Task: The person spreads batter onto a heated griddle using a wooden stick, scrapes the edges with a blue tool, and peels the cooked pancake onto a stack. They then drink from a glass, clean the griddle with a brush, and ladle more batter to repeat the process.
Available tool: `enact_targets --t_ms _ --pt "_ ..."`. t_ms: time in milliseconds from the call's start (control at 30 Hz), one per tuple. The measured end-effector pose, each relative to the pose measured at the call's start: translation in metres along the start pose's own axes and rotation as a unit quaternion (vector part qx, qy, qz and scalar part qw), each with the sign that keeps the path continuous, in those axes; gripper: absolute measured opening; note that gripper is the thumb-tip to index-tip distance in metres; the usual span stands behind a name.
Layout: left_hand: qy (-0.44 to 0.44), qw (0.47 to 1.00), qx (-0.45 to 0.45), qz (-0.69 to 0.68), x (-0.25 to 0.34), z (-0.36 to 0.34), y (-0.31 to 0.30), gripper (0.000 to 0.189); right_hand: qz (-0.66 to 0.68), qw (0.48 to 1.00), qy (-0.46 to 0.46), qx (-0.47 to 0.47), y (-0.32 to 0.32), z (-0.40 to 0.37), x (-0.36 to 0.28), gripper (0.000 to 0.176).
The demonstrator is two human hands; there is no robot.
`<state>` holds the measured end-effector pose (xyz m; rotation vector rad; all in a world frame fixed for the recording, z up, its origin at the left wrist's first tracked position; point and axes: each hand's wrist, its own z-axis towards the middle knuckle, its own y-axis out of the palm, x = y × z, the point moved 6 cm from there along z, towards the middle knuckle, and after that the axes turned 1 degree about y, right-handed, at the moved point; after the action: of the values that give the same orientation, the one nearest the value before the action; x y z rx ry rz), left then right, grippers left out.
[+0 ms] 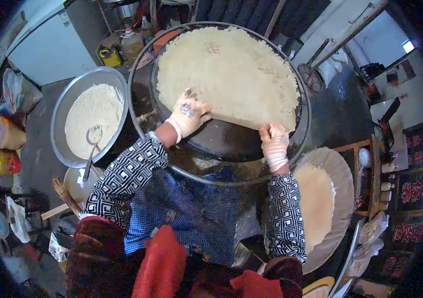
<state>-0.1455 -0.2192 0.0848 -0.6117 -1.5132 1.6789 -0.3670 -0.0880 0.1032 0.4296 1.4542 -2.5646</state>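
Observation:
A large pale flatbread sheet (226,74) lies on a round dark griddle (226,144), its near edge folded or lifted in a straight line. My left hand (188,115), in a white and orange glove, is at the near left part of the sheet, fingers bent over its edge. My right hand (274,143), gloved alike, pinches the sheet's near edge at the right. Bare dark griddle shows between the hands, on the near side of the sheet. A metal ring (307,119) runs around the griddle.
Left of the griddle stands a metal basin (58,119) of pale batter with a ladle (91,149) in it. Below it are a bowl (78,186) and a brush (66,195). At the right, finished sheets (315,203) lie on a round tray (344,198).

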Motion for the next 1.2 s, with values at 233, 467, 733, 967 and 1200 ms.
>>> enact_targets --t_ms 233,467,733,967,1200 --pt "0.084 0.965 0.234 0.080 0.052 0.023 -0.113 0.028 0.025 0.983 0.036 0.179 -0.065 0.021 0.007 0.014" --pt "0.087 0.996 0.010 -0.007 0.049 -0.063 -0.058 0.056 0.010 0.967 0.171 0.188 -0.048 -0.125 -0.002 0.036" --pt "-0.041 0.987 -0.102 0.114 0.011 -0.027 0.019 0.063 0.607 0.616 0.463 0.194 0.042 -0.175 -0.038 0.036" --pt "0.141 0.988 0.009 -0.057 0.041 -0.065 0.000 0.054 0.626 0.484 0.579 0.194 0.074 -0.169 -0.024 0.035" --pt "0.126 0.985 -0.113 -0.035 0.022 -0.081 0.026 0.046 0.604 0.521 0.535 0.280 0.098 -0.156 0.016 0.028"
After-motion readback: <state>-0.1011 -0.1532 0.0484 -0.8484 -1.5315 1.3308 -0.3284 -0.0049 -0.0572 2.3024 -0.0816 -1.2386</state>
